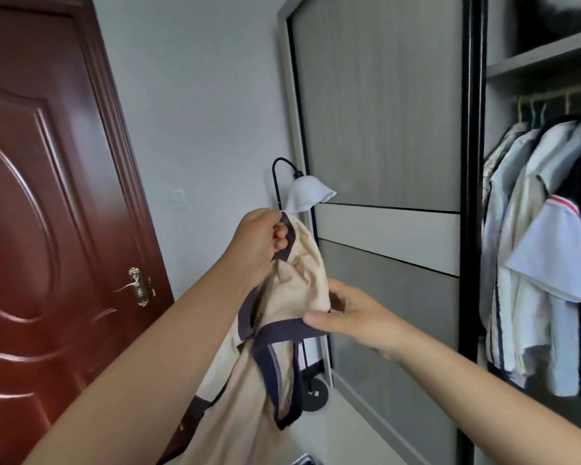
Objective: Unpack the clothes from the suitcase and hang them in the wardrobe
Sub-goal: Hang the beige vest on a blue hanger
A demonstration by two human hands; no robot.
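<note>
A beige garment with dark navy trim [299,280] hangs in front of me at chest height. My left hand [259,243] grips its upper trimmed edge, fingers curled round the dark band. My right hand [353,317] pinches the lower dark band between thumb and fingers. The rest of the cloth drops toward the bottom of the view. The wardrobe [537,62] stands open on the right, with several light shirts and a dark one [544,256] hanging from its rail. No suitcase and no hanger for the beige garment is visible.
A grey sliding wardrobe door [383,112] with a black frame fills the middle. A black floor lamp with a white shade [307,194] stands behind the garment. A dark red wooden door [47,196] with a brass handle is shut on the left.
</note>
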